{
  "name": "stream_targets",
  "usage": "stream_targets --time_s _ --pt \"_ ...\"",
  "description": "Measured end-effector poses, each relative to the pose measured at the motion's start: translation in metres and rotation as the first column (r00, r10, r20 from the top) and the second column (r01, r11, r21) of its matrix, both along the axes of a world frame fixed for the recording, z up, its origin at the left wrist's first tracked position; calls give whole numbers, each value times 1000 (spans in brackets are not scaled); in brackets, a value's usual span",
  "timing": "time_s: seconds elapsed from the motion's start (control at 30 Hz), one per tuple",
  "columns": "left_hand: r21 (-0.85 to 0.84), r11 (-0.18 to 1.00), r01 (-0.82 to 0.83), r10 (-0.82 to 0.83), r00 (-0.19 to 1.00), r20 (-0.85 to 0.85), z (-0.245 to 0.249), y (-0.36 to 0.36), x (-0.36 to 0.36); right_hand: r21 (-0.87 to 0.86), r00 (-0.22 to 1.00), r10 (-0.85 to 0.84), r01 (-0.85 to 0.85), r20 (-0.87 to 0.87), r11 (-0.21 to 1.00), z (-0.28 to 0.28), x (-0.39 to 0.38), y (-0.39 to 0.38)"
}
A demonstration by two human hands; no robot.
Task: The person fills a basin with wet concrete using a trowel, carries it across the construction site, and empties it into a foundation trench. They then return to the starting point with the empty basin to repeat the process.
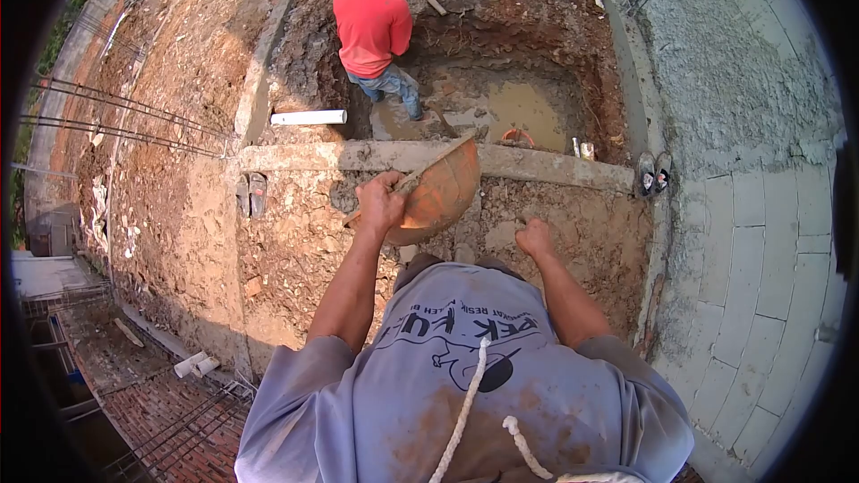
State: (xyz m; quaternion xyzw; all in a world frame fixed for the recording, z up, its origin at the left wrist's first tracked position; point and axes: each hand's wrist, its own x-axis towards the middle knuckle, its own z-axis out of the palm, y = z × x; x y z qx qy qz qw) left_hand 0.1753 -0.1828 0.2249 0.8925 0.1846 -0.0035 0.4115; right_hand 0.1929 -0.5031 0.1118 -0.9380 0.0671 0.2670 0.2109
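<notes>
My left hand (pixel 382 203) is closed on the rim of a mud-smeared orange bucket (pixel 445 194). The bucket is tilted on its side, in front of my body, near a low concrete beam (pixel 358 156). Off to the right, my right hand (pixel 534 237) hangs over the muddy ground with its fingers curled in; nothing shows in it. Beyond the beam a person in a red top (pixel 369 27) stands in a dug pit, turned away from me, and that person's hands are hidden.
Muddy water (pixel 528 112) lies in the pit, with an orange curved rim (pixel 517 137) near its edge. A white pipe (pixel 309 117) lies left of it. Sandals (pixel 252 194) and shoes (pixel 654 173) flank the beam. Rebar (pixel 125 103) juts out leftward; a block wall (pixel 752 241) stands right.
</notes>
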Motion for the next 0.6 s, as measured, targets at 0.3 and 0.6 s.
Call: stream_targets --time_s 0.3,0.6 --pt "44 999 24 -27 997 65 1 -2 0 12 999 38 -38 -22 999 -8 5 0" --pt "56 998 19 -19 1000 -4 0 -2 2 -25 999 -29 29 -21 999 11 0 -3"
